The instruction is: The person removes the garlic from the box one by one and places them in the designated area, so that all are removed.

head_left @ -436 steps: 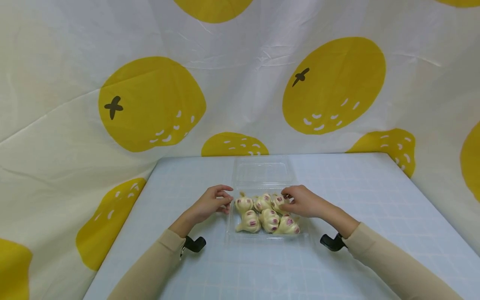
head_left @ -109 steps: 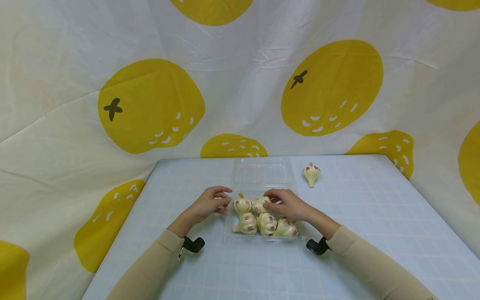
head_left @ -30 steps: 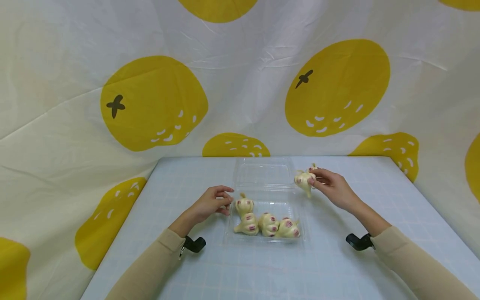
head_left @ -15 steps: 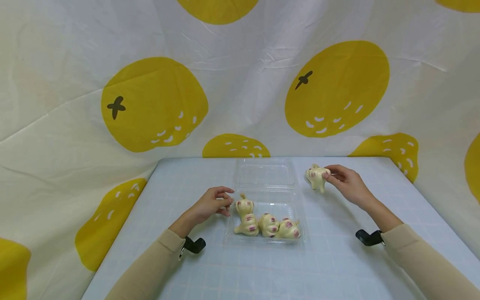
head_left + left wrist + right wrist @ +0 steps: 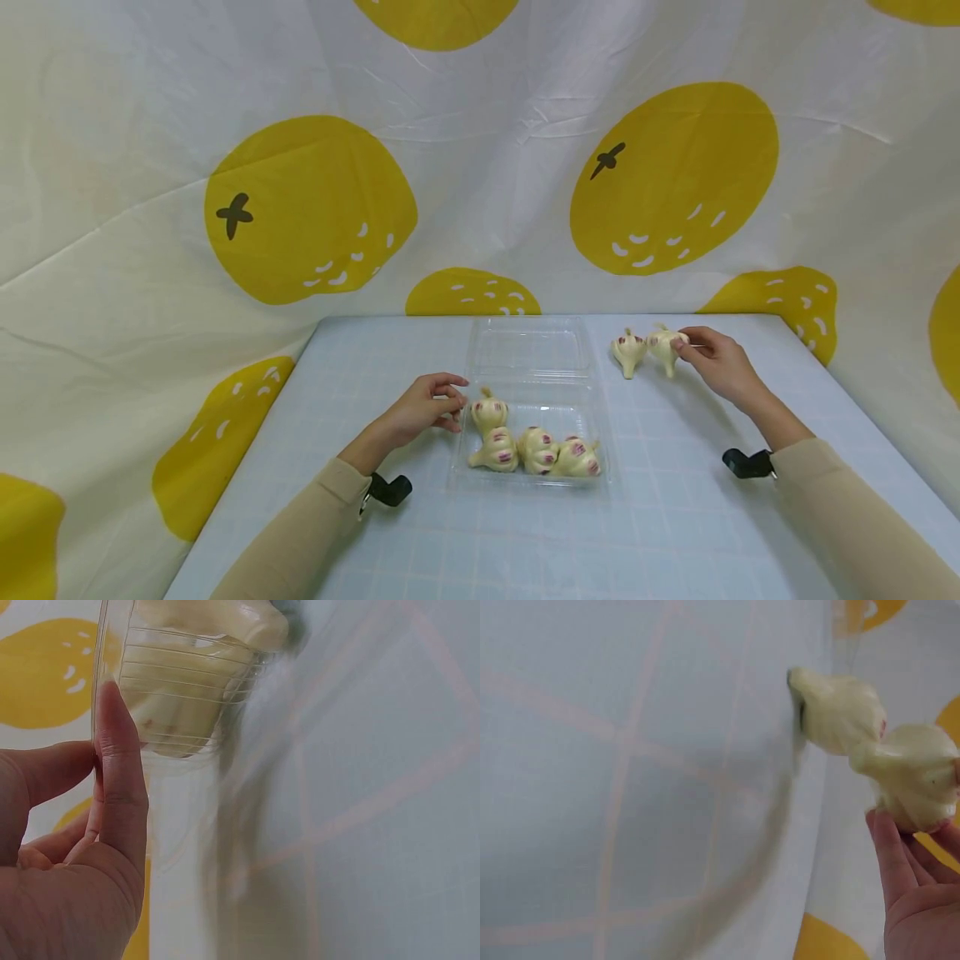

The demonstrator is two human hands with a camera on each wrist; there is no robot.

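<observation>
My right hand (image 5: 722,367) holds a whitish garlic bulb (image 5: 663,345) with purple patches at the back right of the table. Close on its left, a second garlic bulb (image 5: 628,352) lies on the cloth. In the right wrist view the held bulb (image 5: 911,776) sits between thumb and fingers and overlaps the other bulb (image 5: 844,712). My left hand (image 5: 423,408) is at the left side of a clear plastic clamshell box (image 5: 562,414). The left wrist view shows thumb and finger pinching the box's rim (image 5: 99,675). Several garlic bulbs (image 5: 537,450) remain inside, along the left and front.
The box's transparent lid (image 5: 529,347) lies folded back behind it. A pale blue checked cloth (image 5: 525,542) covers the table. Behind hangs a white curtain (image 5: 487,183) with large yellow fruit prints. Each wrist wears a black camera mount (image 5: 390,490).
The right hand took a garlic bulb from the box's back row and carried it rightward, past the bulb on the cloth, to that bulb's right side. The left hand has stayed at the box.
</observation>
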